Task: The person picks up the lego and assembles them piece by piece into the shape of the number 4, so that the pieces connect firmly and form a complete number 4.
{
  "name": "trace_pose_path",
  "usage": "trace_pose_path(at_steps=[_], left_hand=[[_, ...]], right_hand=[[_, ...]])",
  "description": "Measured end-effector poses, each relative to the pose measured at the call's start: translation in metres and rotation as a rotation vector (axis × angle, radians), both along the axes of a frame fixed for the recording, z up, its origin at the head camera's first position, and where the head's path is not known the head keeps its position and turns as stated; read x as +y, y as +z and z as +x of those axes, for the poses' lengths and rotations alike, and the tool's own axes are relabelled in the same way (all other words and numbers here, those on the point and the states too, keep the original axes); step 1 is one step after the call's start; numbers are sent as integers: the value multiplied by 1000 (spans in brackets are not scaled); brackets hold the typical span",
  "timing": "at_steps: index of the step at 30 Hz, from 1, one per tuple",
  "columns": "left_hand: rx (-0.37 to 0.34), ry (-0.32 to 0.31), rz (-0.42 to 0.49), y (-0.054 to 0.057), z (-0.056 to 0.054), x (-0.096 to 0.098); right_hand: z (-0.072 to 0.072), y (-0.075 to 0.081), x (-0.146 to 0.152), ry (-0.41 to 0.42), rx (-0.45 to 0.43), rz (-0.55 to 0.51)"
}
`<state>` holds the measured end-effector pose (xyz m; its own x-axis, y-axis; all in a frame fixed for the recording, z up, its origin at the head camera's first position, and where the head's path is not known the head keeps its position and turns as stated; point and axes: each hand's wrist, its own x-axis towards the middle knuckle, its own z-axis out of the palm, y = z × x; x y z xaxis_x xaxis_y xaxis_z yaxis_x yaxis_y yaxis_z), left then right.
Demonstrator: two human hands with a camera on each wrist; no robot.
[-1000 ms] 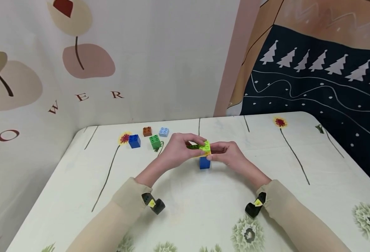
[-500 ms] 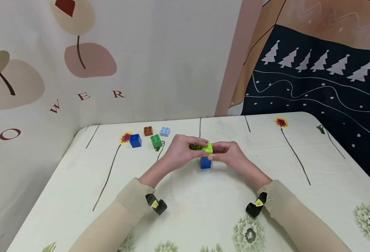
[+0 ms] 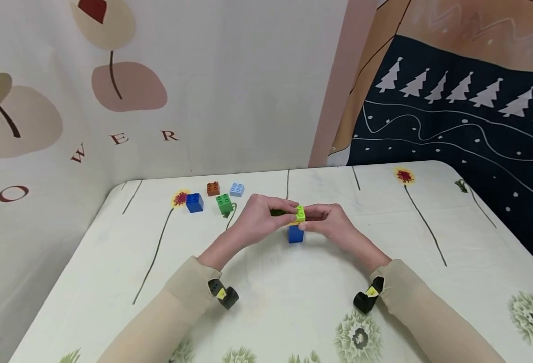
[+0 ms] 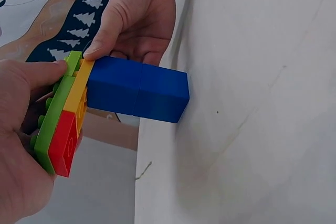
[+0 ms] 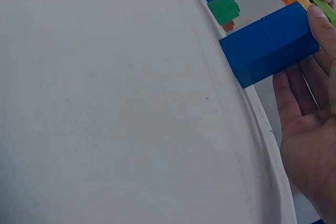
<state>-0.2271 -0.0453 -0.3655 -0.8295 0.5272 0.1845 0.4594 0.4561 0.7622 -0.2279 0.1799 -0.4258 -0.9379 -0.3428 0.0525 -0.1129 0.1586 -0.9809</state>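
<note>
A stack of toy building bricks stands on the table between both hands. Its base is two blue bricks (image 4: pixel 137 88), with a yellow brick (image 4: pixel 81 90) above them. Lime-green bricks (image 3: pixel 300 214) lie across the top, and a red brick (image 4: pixel 64 142) sits under their overhanging left end. My left hand (image 3: pixel 259 219) grips the green layer, thumb on the near side and fingers over the far side. With its thumb at the seam between yellow and blue, my right hand (image 3: pixel 330 222) holds the stack's right side. Its fingers are partly hidden behind the stack.
Left of the stack lie loose bricks: a dark blue one (image 3: pixel 194 202), a green one (image 3: pixel 223 203), a brown one (image 3: pixel 212 188) and a light blue one (image 3: pixel 237 189). A flower-print cloth (image 3: pixel 266 302) covers the table, whose back edge meets a hanging curtain (image 3: pixel 248 101).
My left fingers have shifted slightly right along the green layer and cover more of its studs. My right hand stays nearly still at the stack, and the loose bricks have not moved.
</note>
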Motion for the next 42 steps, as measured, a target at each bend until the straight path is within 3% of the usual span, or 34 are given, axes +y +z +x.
trace_pose_path(at_steps=[4, 11, 17, 26, 35, 42], left_hand=[[51, -23, -4, 0, 0, 0], [76, -42, -48, -3, 4, -1], [185, -82, -109, -3, 2, 0], [233, -104, -128, -2, 0, 0], [237, -112, -152, 3, -1, -1], [192, -76, -115, -3, 2, -3]], right_hand=[[0, 1, -1, -6, 0, -3], [5, -2, -2, 3, -21, 14], [5, -2, 0, -10, -3, -1], [2, 1, 0, -12, -2, 7], [2, 3, -1, -8, 9, 7], [3, 2, -2, -13, 4, 11]])
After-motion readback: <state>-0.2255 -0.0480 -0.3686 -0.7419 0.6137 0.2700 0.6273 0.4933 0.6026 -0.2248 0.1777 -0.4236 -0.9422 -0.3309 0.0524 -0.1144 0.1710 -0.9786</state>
